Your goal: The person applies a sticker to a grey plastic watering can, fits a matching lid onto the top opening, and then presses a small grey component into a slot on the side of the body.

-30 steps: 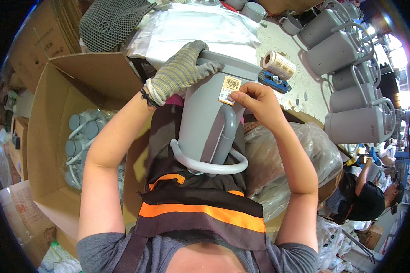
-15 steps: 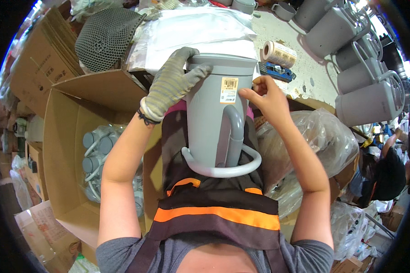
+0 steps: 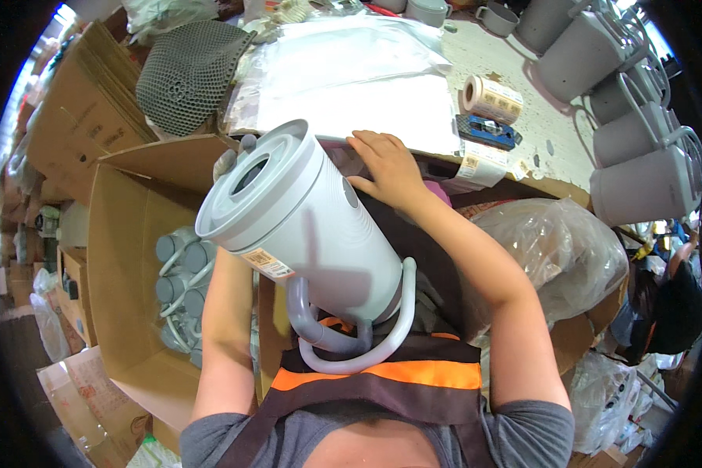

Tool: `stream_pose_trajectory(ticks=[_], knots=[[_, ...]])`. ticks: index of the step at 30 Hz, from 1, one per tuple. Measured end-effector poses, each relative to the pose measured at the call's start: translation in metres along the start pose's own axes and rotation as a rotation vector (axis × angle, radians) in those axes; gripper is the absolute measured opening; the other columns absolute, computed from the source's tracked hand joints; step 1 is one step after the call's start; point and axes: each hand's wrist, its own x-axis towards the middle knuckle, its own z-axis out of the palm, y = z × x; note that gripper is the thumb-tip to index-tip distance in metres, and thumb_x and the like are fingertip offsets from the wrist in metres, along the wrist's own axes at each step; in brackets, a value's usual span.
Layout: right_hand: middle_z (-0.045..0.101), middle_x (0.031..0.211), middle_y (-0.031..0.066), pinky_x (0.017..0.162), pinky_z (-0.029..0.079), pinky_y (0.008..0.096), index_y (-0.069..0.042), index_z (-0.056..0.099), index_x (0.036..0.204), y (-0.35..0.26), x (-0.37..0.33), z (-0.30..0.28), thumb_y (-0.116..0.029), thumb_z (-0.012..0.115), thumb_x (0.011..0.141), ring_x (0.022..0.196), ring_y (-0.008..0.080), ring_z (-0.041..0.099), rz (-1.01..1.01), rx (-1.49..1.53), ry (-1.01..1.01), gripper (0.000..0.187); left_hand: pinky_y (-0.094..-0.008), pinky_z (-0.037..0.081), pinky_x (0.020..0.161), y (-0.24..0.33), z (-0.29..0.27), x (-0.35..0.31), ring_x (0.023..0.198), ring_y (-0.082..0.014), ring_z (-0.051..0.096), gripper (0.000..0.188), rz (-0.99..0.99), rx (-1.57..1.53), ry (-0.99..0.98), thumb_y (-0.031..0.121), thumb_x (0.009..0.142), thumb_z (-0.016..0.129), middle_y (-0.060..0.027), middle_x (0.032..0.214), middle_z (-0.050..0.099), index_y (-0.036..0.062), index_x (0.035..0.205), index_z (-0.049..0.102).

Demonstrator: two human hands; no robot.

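A tall light-grey plastic canister [image 3: 339, 249] is tilted over my lap, its wide ringed top toward the upper left. That top has a dark oval opening [image 3: 251, 173], and a small paper label [image 3: 267, 263] is stuck below the rim. A tubular handle [image 3: 300, 316] and a pale looped tube [image 3: 394, 339] sit at the lower end. My left hand [image 3: 225, 164], in a striped grey glove, grips the rim from behind; most of it is hidden. My bare right hand [image 3: 396, 170] is open, fingers stretched and thumb close to the canister's side.
An open cardboard box [image 3: 129, 312] holding several wrapped grey-capped items is at left. Clear plastic bags [image 3: 343, 86], a label roll [image 3: 491, 100] and a blue tool [image 3: 487, 131] lie on the worktable. Several grey canisters [image 3: 643, 183] stand far right. A bulky plastic bag [image 3: 554, 249] is nearer.
The canister has turned and tipped, its top swinging left and toward me. My left hand has gone behind the rim; my right hand has shifted left with its fingers extended.
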Motion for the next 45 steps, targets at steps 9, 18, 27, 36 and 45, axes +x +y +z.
stream_pose_trajectory(ticks=[9,18,27,36,45], knots=[[0.062,0.082,0.0108,0.069,0.048,0.0397,-0.008,0.066,0.085,0.022,0.031,0.042,-0.015,0.058,0.077,0.078,0.0292,0.059,0.122,0.015,-0.108,0.013,-0.0396,0.049,0.089,-0.004,0.01,-0.025,0.103,-0.0246,0.06,0.027,0.119,0.028,0.061,0.025,0.086,0.058,-0.0133,0.111,0.063,0.0087,0.107,0.063],[0.066,0.071,0.0114,0.067,0.048,0.0337,-0.005,0.07,0.08,0.043,0.078,0.024,-0.032,0.067,0.078,0.067,0.0232,0.062,0.633,0.391,-0.573,0.028,-0.034,0.05,0.083,-0.009,0.01,-0.017,0.093,-0.0225,0.062,0.029,0.117,0.073,0.007,0.023,0.086,0.06,-0.0113,0.1,0.066,0.0056,0.108,0.061],[0.062,0.077,0.0064,0.065,0.051,0.0302,-0.002,0.059,0.092,0.077,0.076,0.027,-0.025,0.054,0.092,0.071,0.0168,0.063,1.092,1.452,0.147,0.024,-0.0334,0.05,0.079,-0.013,0.018,-0.002,0.089,-0.0236,0.063,0.028,0.144,0.218,0.034,0.019,0.085,0.06,-0.0127,0.098,0.066,0.0034,0.109,0.059],[0.063,0.085,0.0054,0.072,0.048,0.0247,-0.004,0.064,0.085,0.018,0.057,-0.018,-0.021,0.056,0.091,0.078,0.0128,0.059,0.925,1.382,0.383,0.02,-0.0328,0.051,0.074,-0.055,0.046,0.065,0.085,-0.0247,0.064,0.028,0.515,1.189,0.21,0.015,0.085,0.06,-0.0141,0.096,0.065,0.0013,0.11,0.057],[0.055,0.066,0.0128,0.056,0.044,0.0349,-0.005,0.06,0.071,-0.091,-0.112,-0.095,-0.023,0.063,0.084,0.062,0.0294,0.056,0.369,0.593,-0.136,0.022,-0.0408,0.046,0.062,-0.075,-0.039,-0.056,0.068,-0.0332,0.059,0.025,0.395,1.991,0.228,0.018,0.082,0.059,-0.0174,0.078,0.06,0.0064,0.105,0.057]])
